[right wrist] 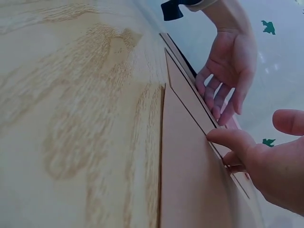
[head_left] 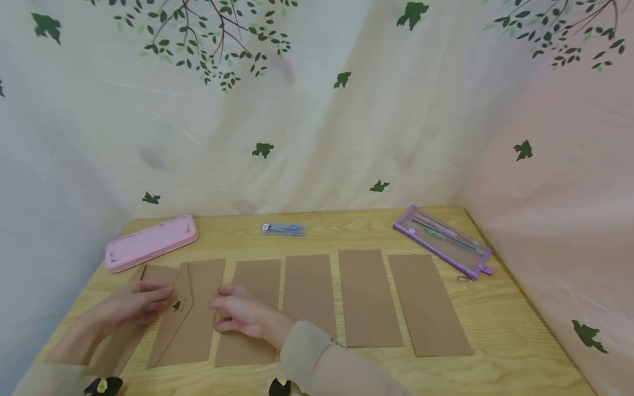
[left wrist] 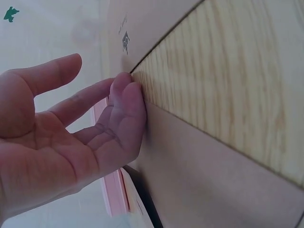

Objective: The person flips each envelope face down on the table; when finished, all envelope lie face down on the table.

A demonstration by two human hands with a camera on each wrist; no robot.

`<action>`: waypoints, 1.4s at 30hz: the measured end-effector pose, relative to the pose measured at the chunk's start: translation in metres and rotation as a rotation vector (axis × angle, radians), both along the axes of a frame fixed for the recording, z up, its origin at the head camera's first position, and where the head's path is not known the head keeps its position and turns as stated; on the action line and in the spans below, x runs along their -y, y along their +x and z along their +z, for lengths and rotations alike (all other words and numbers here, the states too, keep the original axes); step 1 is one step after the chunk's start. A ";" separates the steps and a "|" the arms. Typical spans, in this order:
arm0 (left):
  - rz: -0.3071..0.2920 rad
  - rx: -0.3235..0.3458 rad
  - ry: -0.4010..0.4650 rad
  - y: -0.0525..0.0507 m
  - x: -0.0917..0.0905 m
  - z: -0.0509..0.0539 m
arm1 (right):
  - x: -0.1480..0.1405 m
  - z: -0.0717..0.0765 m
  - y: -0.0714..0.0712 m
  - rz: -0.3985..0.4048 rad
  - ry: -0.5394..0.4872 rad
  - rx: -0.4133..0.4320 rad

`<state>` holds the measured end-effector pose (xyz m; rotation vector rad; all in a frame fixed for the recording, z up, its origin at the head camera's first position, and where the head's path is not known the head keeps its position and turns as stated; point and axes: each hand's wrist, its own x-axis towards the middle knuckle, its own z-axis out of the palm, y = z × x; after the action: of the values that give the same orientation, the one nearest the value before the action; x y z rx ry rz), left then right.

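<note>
A brown paper envelope (head_left: 200, 324) lies flap side up, second from the left in a row, with a small dark print on its pointed flap. My left hand (head_left: 131, 305) is at its left edge, fingers touching the paper there and thumb lifted clear in the left wrist view. At the opposite edge my right hand (head_left: 247, 314) rests its fingertips, the index finger stretched out in the right wrist view. Under the left forearm lies the leftmost envelope (head_left: 160, 273), partly hidden. Beneath the right hand is another brown envelope (head_left: 247, 349), plain side up.
Further right lie plain brown envelopes (head_left: 369, 300). A pink case (head_left: 151, 242) sits at the back left, a small blue packet (head_left: 283, 229) at the back middle. At the back right is a purple-edged clear pouch (head_left: 441, 239). Printed cloth (head_left: 317, 110) surrounds the wooden table (head_left: 515, 330).
</note>
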<state>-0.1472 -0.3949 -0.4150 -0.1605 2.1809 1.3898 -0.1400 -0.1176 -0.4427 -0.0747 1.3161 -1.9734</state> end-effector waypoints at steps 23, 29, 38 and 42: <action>0.071 0.032 -0.042 -0.002 -0.009 0.000 | 0.005 0.006 0.011 0.009 0.002 0.012; 0.087 0.040 -0.003 0.001 -0.006 -0.001 | 0.003 0.006 0.009 0.030 -0.003 0.024; 0.084 0.033 0.001 0.002 -0.004 -0.006 | 0.000 0.004 0.008 0.048 -0.007 0.029; 0.078 0.024 0.006 0.003 -0.004 -0.007 | -0.001 0.005 0.007 0.050 -0.005 0.020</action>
<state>-0.1447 -0.3914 -0.4216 -0.2605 2.1710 1.4297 -0.1326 -0.1170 -0.4380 -0.0894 1.2843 -1.9309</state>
